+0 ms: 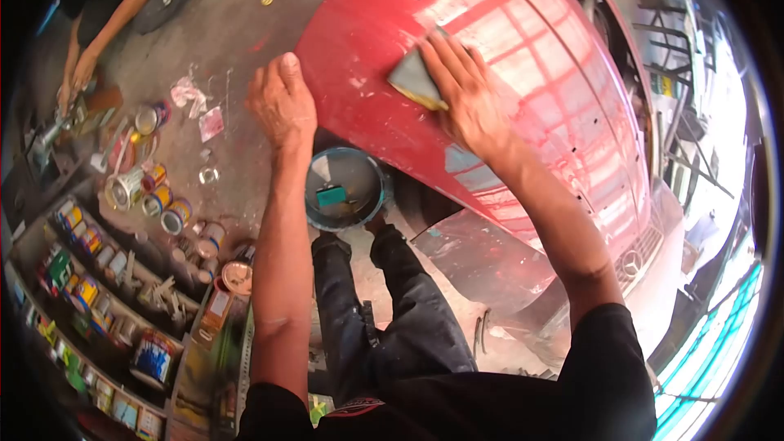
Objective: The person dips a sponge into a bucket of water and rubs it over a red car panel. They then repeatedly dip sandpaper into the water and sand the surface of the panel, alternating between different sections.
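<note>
From the head camera, looking down, the person stands over a red car hood [523, 114] that fills the upper right of the view. The right hand [465, 94] lies flat on the glossy red panel, fingers [445, 57] spread and pressing a grey sanding pad [412, 80] against the paint; the pad shows a yellowish edge along its lower side and sits partly under the palm, near the hood's lower left portion. The left hand [282, 102] rests at the hood's left edge, fingers curled narrowly inward and holding nothing that I can make out, the knuckles turned towards the camera.

Below the hood's edge, between the two forearms, a round blue bucket [345, 189] stands on the concrete floor [229, 41], with a small teal block [331, 195] lying inside it. The person's dark trousers [384, 310] run down from just beneath the bucket.

To the left, paint cans [159, 200] stand scattered on the floor, and further left a shelf [90, 294] holds rows of more cans and tins. Crumpled scraps of paper [196, 106] lie on the floor between the cans and the left hand. In the upper left corner another person's hands [77, 73] work at something low by the floor, well apart from the hood.
</note>
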`<state>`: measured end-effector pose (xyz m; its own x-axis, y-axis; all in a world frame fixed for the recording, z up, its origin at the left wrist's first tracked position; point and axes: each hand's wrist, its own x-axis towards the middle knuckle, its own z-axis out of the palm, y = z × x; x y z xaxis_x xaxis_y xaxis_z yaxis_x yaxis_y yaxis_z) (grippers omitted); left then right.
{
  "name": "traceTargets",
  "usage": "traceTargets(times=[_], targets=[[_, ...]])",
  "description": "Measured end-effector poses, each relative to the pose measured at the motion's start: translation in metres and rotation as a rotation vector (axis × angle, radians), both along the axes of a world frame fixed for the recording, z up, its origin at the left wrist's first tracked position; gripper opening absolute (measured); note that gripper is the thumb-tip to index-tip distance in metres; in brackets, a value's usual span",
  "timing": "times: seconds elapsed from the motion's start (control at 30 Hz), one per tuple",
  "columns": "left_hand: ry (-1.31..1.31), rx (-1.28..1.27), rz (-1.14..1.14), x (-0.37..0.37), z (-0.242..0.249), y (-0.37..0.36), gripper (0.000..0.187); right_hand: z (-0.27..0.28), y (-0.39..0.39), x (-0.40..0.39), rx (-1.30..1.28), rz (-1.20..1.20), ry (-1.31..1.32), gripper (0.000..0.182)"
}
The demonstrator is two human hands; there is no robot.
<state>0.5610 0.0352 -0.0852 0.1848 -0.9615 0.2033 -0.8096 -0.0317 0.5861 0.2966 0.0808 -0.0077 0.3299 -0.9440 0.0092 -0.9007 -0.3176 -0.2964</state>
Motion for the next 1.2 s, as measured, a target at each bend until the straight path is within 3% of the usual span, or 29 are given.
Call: traceTargets(times=[0.1,0.27,0.3,0.4,0.5,0.63,0.67,0.77,0.8,0.83,0.9,0.97,1.2], targets=[[0.174,-0.033,-0.006,-0.004,-0.001,-0.018,0.044,0.004,0.033,-0.024,0.026,-0.012,0.117,0.084],[0.169,0.130,0.060,-0.009,-0.009,-0.014,0.054,-0.033,-0.043,0.050,-0.153,-0.011,-0.164,0.065],[0.158,0.233,0.059,-0.005,-0.007,-0.015,0.058,-0.041,-0.061,0.065,-0.218,0.009,-0.100,0.060],[0.144,0.174,0.037,0.002,-0.019,-0.018,0.057,-0.034,-0.076,0.089,-0.276,-0.025,0.178,0.051],[0.068,0.024,-0.015,-0.004,-0.014,-0.015,0.053,-0.029,-0.076,0.071,-0.309,0.009,0.160,0.049],[0.103,0.063,-0.014,-0.011,0.000,-0.014,0.054,-0.012,-0.056,0.008,-0.205,0.090,0.340,0.064],[0.092,0.061,-0.020,-0.007,-0.009,-0.014,0.053,-0.015,-0.050,-0.009,-0.147,0.107,0.348,0.078],[0.109,0.101,0.056,-0.014,-0.017,-0.011,0.048,-0.010,-0.048,-0.026,-0.115,0.204,0.334,0.091],[0.080,0.069,0.034,-0.013,-0.020,-0.011,0.048,-0.010,-0.057,-0.020,-0.039,0.239,0.363,0.078],[0.052,0.067,0.052,-0.012,-0.021,-0.012,0.048,-0.011,-0.069,-0.009,-0.015,0.219,0.324,0.080],[0.065,0.067,0.058,-0.013,-0.016,-0.013,0.046,-0.019,-0.095,0.021,-0.150,0.212,0.392,0.081],[0.157,0.045,0.042,-0.015,-0.004,-0.012,0.050,-0.011,-0.126,0.043,-0.180,0.273,0.321,0.068],[0.171,-0.058,-0.022,-0.012,-0.009,-0.013,0.046,0.001,-0.097,0.007,-0.155,0.347,0.381,0.074]])
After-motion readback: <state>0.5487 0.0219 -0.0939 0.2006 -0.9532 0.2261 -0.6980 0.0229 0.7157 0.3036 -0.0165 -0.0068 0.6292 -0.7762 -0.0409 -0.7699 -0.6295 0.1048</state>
